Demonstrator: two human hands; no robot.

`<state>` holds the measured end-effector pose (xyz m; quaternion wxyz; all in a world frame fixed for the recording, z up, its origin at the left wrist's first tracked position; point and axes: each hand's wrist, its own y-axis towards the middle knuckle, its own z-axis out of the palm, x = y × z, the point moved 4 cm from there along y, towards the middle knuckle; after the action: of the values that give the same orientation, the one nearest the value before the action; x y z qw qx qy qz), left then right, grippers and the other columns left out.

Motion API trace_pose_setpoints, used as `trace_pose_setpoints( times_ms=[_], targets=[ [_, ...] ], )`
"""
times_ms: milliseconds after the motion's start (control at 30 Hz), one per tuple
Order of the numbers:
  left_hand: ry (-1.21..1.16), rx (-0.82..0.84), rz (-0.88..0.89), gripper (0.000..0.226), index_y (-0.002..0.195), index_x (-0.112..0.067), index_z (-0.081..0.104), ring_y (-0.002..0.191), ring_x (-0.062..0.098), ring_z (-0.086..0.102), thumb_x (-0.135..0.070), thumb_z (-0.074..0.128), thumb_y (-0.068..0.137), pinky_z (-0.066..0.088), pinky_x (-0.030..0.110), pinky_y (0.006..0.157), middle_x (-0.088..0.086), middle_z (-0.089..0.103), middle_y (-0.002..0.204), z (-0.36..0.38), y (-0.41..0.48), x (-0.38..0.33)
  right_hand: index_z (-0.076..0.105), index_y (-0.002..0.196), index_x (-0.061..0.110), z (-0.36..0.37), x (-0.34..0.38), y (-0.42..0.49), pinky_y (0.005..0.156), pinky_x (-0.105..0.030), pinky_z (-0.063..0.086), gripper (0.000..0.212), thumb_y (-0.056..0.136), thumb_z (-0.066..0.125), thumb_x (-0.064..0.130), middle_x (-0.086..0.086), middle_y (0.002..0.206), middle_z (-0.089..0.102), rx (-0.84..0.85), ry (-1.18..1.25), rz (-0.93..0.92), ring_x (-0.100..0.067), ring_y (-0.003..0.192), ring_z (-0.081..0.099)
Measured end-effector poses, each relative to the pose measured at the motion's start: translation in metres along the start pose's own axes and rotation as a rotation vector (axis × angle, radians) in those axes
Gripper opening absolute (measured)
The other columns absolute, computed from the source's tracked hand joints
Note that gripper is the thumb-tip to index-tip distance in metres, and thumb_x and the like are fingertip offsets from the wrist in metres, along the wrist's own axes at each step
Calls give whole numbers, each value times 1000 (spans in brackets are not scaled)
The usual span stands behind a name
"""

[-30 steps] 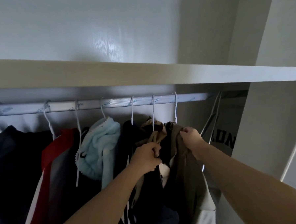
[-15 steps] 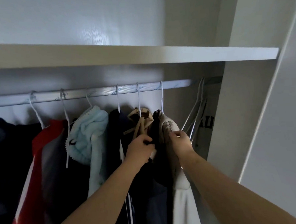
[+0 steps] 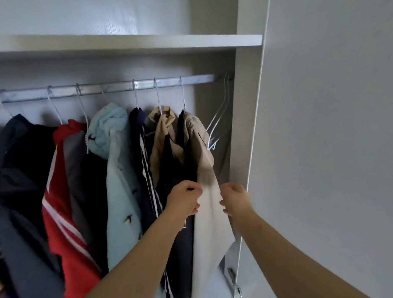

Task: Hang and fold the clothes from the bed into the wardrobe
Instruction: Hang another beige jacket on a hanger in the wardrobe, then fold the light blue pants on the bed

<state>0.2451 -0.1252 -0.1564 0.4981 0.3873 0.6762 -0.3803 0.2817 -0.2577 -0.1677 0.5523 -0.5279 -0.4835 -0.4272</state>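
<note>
Both hands are on the beige-and-white garment at mid-height. It hangs from the last filled hanger on the wardrobe rail, just beside a tan hooded top and left of the bare hangers. The left hand pinches the pale cloth's left edge, fingers curled; the right hand curls round the right edge. Soft, light, limp stuff by the look of it — best held at the side edges or shoulders and tugged gently, or it may slide off that thin hanger.
</note>
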Motion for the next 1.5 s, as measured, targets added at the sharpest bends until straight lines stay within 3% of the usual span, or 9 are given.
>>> trace_pose_setpoints(
  times_ms=[100,300,400,567,800,1067,1233,1500],
  targets=[
    [-23,26,-72,13,86,-20,62,59,12,53,-11,53,89,47,22,57,3,57,81,26,-41,24,50,89,14,-29,-29,-40,56,-22,38,6,93,46,15,-3,79,48,4,2,77,-15,68,45],
    [7,190,-172,8,88,-17,61,53,12,50,-14,54,89,44,18,48,0,56,74,86,-122,75,50,85,12,-98,-100,-122,48,-19,38,10,95,47,14,-2,72,49,-85,66,285,-12,58,45],
    [45,288,-164,10,85,-20,61,55,10,52,-15,54,89,45,16,48,-1,56,74,111,-148,92,51,88,14,-123,-134,-152,54,-22,38,8,94,48,16,0,76,52,-146,86,357,-13,60,47],
    [179,488,-180,16,79,-25,60,61,12,55,-18,52,91,48,22,56,-1,58,77,155,-197,125,54,90,15,-163,-188,-211,59,-24,40,7,93,49,20,0,79,54,-358,179,467,-14,64,50],
    [296,816,-178,10,87,-23,61,60,10,55,-21,53,91,48,18,52,-3,59,78,202,-290,167,54,86,16,-206,-245,-319,57,-24,38,8,93,49,18,0,78,54,-685,357,557,-13,63,51],
    [466,1211,-96,10,84,-22,59,61,10,55,-19,52,91,45,20,56,-2,57,78,256,-457,190,55,84,16,-269,-282,-495,56,-24,38,9,91,50,16,1,76,54,-1114,575,534,-14,62,52],
    [510,1444,-39,15,78,-22,58,54,10,50,-16,52,90,42,19,52,-3,53,70,284,-610,196,56,83,16,-312,-304,-637,55,-23,39,9,90,51,17,0,75,55,-1359,688,483,-14,60,51],
    [597,1727,1,17,77,-20,56,48,8,46,-15,51,92,38,17,47,-2,53,69,301,-841,219,57,79,17,-365,-339,-847,56,-24,39,12,89,51,16,1,70,55,-1625,798,448,-14,58,52]
  ],
)
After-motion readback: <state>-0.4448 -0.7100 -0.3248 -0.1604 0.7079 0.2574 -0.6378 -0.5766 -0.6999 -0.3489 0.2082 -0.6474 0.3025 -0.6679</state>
